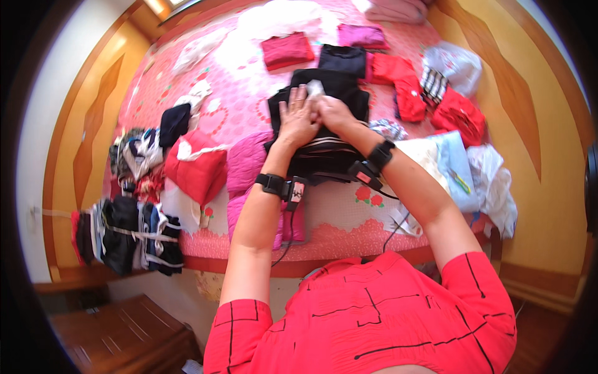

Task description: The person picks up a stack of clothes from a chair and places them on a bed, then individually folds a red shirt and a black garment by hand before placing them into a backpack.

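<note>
A stack of folded black clothes (327,80) lies before me on the bed. My left hand (298,119) rests palm down on this stack, its fingers stretched out and slightly apart. Against its thumb side, my right hand (334,112) has its fingers curled around a crumpled piece of thin white material (316,88). Whether that piece is cloth or plastic cannot be made out. Pale stripes (329,140) cross the black fabric just below my hands. Beside the stack on the left is a quilted magenta garment (247,156), partly behind my left forearm.
Folded red (287,49) and navy (343,60) clothes lie beyond the stack. Red garments (458,117) and plastic bags (453,65) are at right, near a green-handled cutter (461,182). At left sit a red bundle (196,163) and a tied clothes bundle (121,233). Cables hang from both wrist straps.
</note>
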Tool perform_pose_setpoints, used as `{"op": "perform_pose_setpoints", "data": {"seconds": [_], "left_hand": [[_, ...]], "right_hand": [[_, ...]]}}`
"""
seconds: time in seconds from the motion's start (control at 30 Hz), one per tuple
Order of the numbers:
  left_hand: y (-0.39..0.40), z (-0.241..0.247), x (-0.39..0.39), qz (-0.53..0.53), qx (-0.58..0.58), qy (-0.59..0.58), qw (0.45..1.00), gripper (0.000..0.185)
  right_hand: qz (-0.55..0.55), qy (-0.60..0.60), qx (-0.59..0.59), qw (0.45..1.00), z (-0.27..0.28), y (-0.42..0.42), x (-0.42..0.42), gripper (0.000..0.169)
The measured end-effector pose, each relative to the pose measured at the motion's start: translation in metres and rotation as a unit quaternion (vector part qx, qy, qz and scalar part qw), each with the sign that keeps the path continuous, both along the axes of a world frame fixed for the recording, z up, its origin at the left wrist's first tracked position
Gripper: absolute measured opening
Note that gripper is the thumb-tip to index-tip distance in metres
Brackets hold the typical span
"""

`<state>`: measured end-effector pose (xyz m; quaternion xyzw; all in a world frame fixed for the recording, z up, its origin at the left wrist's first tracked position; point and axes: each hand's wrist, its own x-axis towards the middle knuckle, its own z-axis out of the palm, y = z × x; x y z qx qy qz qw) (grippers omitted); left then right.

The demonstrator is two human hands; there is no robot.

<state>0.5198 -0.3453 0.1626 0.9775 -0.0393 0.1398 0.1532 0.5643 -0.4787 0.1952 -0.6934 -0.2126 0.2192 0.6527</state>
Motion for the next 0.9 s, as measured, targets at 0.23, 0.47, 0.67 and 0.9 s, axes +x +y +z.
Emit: {"op": "perform_pose_setpoints", "data": {"seconds": [0.23, 0.47, 0.67, 0.9], "left_hand": [[0.145, -0.054, -0.058, 0.174, -0.522, -0.063, 0.833, 0.023], [0.243, -0.135, -0.077, 0.490, -0.553, 0.155, 0.656, 0.037], [0.259, -0.183, -0.041, 0.397, -0.782, 0.017, 0.480, 0.025], [0.287, -0.202, -0.040, 0.344, -0.835, -0.049, 0.427, 0.039]], "right_hand": [[0.029, -0.107, -0.113, 0.987, -0.017, -0.008, -0.010, 0.029], [0.005, -0.090, -0.144, 0.985, -0.010, -0.011, -0.013, 0.031], [-0.014, -0.058, -0.132, 0.989, -0.006, -0.015, -0.015, 0.035], [-0.009, -0.055, -0.118, 0.992, -0.002, -0.003, -0.019, 0.036]]}}
